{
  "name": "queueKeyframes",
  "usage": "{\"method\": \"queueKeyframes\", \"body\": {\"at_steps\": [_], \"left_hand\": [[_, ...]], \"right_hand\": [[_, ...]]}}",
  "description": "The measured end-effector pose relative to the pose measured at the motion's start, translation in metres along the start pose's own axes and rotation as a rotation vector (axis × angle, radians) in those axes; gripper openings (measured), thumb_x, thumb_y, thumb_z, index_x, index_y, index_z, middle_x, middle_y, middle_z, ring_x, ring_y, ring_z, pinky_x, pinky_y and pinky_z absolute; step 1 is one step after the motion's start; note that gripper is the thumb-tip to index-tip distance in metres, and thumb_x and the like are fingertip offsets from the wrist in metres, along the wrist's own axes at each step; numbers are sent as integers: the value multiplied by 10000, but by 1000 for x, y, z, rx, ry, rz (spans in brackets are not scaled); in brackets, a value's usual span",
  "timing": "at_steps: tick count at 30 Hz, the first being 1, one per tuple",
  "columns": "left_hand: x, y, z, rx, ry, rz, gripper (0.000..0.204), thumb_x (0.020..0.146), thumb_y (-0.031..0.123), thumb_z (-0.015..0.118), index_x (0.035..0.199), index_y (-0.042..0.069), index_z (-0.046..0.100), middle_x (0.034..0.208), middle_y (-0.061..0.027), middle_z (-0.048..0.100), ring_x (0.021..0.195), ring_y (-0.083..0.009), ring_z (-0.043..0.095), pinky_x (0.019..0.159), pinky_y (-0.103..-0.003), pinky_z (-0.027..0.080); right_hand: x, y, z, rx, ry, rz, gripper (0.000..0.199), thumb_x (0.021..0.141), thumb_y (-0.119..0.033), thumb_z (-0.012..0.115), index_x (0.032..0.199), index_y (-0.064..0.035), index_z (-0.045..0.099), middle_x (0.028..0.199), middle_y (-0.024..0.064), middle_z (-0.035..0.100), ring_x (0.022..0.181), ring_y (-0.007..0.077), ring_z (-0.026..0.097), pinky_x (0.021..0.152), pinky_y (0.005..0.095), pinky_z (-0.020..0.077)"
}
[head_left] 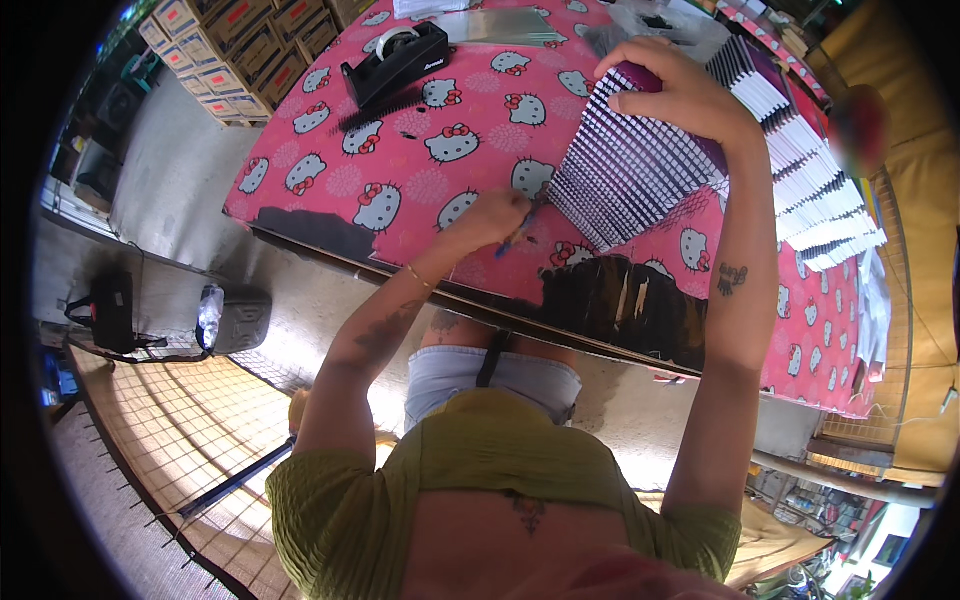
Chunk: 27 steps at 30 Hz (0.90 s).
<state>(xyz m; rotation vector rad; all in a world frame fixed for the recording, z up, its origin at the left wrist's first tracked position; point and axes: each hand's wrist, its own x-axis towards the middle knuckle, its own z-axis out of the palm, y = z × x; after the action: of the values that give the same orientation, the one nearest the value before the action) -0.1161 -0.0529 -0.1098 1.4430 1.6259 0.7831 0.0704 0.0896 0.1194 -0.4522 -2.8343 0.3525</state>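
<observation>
My right hand [685, 92] grips the top of a tilted stack of spiral-bound notebooks [632, 165], thumb on the near side and fingers over the far edge. The rows of dark coils and white page edges face me, and a purple cover shows at the top and right. At the stack's lower left corner, my left hand [495, 217] is closed round a small blue-handled tool [515, 236]. Its tip lies close to the coil ends; I cannot make out its exact kind or whether it touches them. Both hands are over a table [400, 245] with a pink cat-patterned cover.
Piles of notebooks [800, 150] line the table's right side. A black tape dispenser [395, 62] stands at the far left, clear sheets [500, 27] at the back. The cover is torn along the near edge. Cardboard boxes [245, 55] are stacked beyond, left.
</observation>
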Motion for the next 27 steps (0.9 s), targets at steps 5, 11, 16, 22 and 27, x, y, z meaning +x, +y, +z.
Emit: {"method": "queueKeyframes", "body": {"at_steps": [5, 11, 16, 22, 27], "left_hand": [[-7, -3, -5, -747, -131, -305, 333, 980, 260, 455, 1079, -53, 510, 886, -169, 660, 805, -312, 718, 580, -351, 568], [2, -10, 2, -756, -100, -297, 330, 981, 260, 457, 1047, -57, 522, 889, -173, 660, 739, -307, 709, 588, -359, 577], [2, -2, 8, 191, 93, 47, 301, 944, 224, 488, 1007, -51, 592, 881, -237, 663, 782, -358, 690, 702, -440, 576], [-6, 23, 20, 764, 118, 188, 292, 914, 251, 505, 1046, 40, 658, 937, -292, 637, 920, -428, 639, 827, -499, 523], [-12, -29, -39, 818, 475, 163, 385, 918, 291, 527, 1246, 110, 613, 981, -215, 628, 919, -453, 617, 815, -554, 500]], "right_hand": [[1, 2, 1, 19, -7, 32, 312, 813, -229, 688, 1104, -128, 636, 1068, 45, 570, 1105, 214, 490, 993, 330, 344], [-1, 1, 1, 18, 10, 25, 317, 812, -238, 688, 1104, -126, 639, 1057, 44, 571, 1101, 212, 487, 993, 327, 340], [-1, 5, 2, 25, 23, 6, 314, 808, -236, 686, 1095, -118, 636, 1065, 43, 581, 1108, 209, 483, 1002, 327, 339], [0, 8, -1, 26, 24, -47, 479, 832, -461, 683, 1163, -118, 629, 1087, 99, 628, 1074, 253, 562, 954, 364, 420], [-24, -19, -56, 809, 828, 18, 577, 996, -542, 415, 1300, -68, 542, 1312, 59, 558, 1187, 168, 515, 1007, 363, 354]]}}
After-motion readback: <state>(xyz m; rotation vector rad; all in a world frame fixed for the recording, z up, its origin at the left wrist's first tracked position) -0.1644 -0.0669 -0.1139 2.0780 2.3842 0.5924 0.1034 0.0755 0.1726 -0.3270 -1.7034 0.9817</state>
